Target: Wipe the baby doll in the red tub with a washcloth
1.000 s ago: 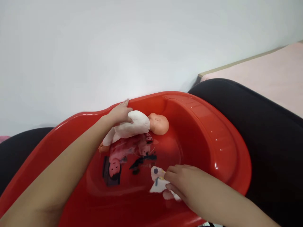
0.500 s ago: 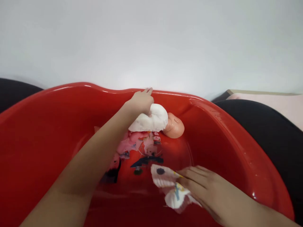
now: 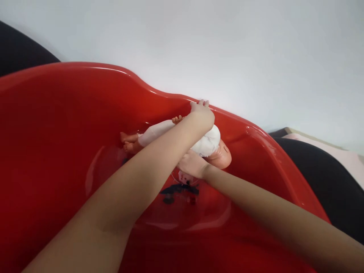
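Note:
A baby doll (image 3: 209, 144) in white clothing lies on its side, back towards me, along the far wall of the red tub (image 3: 57, 113). Its bald head (image 3: 224, 155) points right and its bare feet (image 3: 130, 143) left. My left hand (image 3: 202, 112) is hooked over the doll's upper side, its fingertips at the tub rim. My right hand (image 3: 193, 163) presses against the doll's back with curled fingers, partly behind my left forearm. The printed white washcloth it held a moment ago is mostly hidden beneath it. A small doll hand (image 3: 177, 120) shows beyond my forearm.
Cartoon figures (image 3: 179, 189) show at the tub's bottom. Black rounded surfaces (image 3: 318, 167) flank the tub on both sides. A pale pink cloth (image 3: 327, 148) lies at the far right, and a plain whitish surface (image 3: 182, 45) stretches behind.
My right hand has moved from the near side of the tub up to the doll's back, taking the washcloth along. The view has tilted, and the doll's legs now show.

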Demonstrator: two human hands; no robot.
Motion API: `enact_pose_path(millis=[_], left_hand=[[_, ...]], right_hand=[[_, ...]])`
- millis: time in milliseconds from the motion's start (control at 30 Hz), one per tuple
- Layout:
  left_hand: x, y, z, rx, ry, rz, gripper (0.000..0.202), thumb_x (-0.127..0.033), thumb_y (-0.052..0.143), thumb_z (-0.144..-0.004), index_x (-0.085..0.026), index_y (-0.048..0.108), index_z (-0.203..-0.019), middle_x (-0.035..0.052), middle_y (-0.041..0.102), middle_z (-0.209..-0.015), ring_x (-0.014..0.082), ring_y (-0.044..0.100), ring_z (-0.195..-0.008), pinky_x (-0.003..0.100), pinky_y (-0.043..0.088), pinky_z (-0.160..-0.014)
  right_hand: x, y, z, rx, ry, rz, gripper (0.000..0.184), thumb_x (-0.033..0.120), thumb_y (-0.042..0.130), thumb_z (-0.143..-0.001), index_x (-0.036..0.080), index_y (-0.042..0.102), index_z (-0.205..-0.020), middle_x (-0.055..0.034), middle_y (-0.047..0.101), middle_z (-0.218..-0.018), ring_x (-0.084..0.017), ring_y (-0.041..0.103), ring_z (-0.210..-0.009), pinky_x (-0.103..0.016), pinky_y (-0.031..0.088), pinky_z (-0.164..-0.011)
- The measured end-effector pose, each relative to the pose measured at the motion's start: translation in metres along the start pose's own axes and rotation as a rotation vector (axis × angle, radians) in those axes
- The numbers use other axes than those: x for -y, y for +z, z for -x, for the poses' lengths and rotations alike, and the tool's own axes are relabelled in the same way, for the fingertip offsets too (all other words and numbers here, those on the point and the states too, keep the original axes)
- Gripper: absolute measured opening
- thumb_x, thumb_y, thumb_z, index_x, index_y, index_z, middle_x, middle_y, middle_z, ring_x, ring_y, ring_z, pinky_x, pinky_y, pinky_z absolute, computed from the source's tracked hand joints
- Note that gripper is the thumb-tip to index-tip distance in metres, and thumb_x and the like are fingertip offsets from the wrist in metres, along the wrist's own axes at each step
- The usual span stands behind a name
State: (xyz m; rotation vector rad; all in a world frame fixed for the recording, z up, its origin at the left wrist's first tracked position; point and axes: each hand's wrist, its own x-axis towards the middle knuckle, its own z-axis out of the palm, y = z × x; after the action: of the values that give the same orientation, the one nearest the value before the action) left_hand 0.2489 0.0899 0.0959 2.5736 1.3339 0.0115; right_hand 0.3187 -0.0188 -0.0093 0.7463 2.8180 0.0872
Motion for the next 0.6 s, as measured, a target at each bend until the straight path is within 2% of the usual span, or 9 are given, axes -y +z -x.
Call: enact_pose_path(millis=[133, 233, 333, 433, 533, 600], left_hand=[[-0.002, 0.002, -0.004, 0.033, -0.015, -0.058, 0.085, -0.034, 0.085, -0.078, -0.023, 0.051, -0.154, 0.0092, 0.012, -0.174, 0.0425, 0.006, -0.158, 0.066, 0.021, -0.125], [-0.001, 0.006, -0.007, 0.030, -0.004, -0.075, 0.094, -0.033, 0.087, -0.074, -0.023, 0.046, -0.158, 0.0084, 0.009, -0.173, 0.0442, 0.005, -0.158, 0.067, 0.021, -0.124], [0.001, 0.010, -0.010, 0.011, -0.003, -0.091, 0.095, -0.035, 0.089, -0.072, -0.031, 0.046, -0.157, 0.0063, 0.011, -0.173, 0.0437, 0.007, -0.158, 0.070, 0.025, -0.122], [0.002, 0.010, -0.008, -0.007, -0.001, -0.022, 0.095, -0.029, 0.090, -0.071, -0.028, 0.048, -0.156, 0.0070, 0.011, -0.174, 0.0439, 0.005, -0.158, 0.068, 0.023, -0.124], [0.001, 0.006, -0.004, -0.020, -0.010, 0.061, 0.092, -0.022, 0.091, -0.068, -0.028, 0.054, -0.152, 0.0068, 0.014, -0.173, 0.0439, 0.005, -0.158, 0.067, 0.019, -0.125], [0.000, 0.004, 0.000, -0.005, -0.007, 0.051, 0.097, -0.020, 0.094, -0.063, -0.031, 0.055, -0.151, 0.0069, 0.013, -0.173, 0.0422, 0.005, -0.159, 0.068, 0.020, -0.125]], right_hand=[[-0.005, 0.020, 0.050, -0.002, -0.049, 0.295, 0.042, 0.008, 0.036, -0.103, 0.014, 0.063, -0.135, -0.0109, 0.062, -0.145, -0.025, 0.054, -0.133, -0.041, 0.052, -0.099], [-0.018, 0.021, 0.096, 0.003, -0.042, 0.379, 0.043, 0.006, 0.037, -0.102, 0.013, 0.064, -0.135, -0.0110, 0.062, -0.145, -0.025, 0.057, -0.128, -0.043, 0.052, -0.097], [-0.034, 0.000, 0.135, 0.025, -0.051, 0.389, 0.043, 0.005, 0.038, -0.102, 0.015, 0.067, -0.132, -0.0100, 0.070, -0.133, -0.025, 0.057, -0.125, -0.045, 0.050, -0.097], [-0.048, -0.033, 0.160, 0.053, 0.003, 0.401, 0.040, 0.007, 0.039, -0.102, 0.014, 0.069, -0.127, -0.0118, 0.069, -0.132, -0.028, 0.054, -0.127, -0.044, 0.048, -0.090], [-0.050, -0.055, 0.169, 0.020, 0.139, 0.461, 0.037, 0.009, 0.041, -0.102, 0.012, 0.069, -0.127, -0.0157, 0.062, -0.142, -0.032, 0.052, -0.128, -0.045, 0.046, -0.088], [-0.042, -0.054, 0.167, 0.009, 0.211, 0.463, 0.037, 0.008, 0.043, -0.100, 0.010, 0.068, -0.127, -0.0188, 0.060, -0.144, -0.033, 0.053, -0.124, -0.045, 0.047, -0.089]])
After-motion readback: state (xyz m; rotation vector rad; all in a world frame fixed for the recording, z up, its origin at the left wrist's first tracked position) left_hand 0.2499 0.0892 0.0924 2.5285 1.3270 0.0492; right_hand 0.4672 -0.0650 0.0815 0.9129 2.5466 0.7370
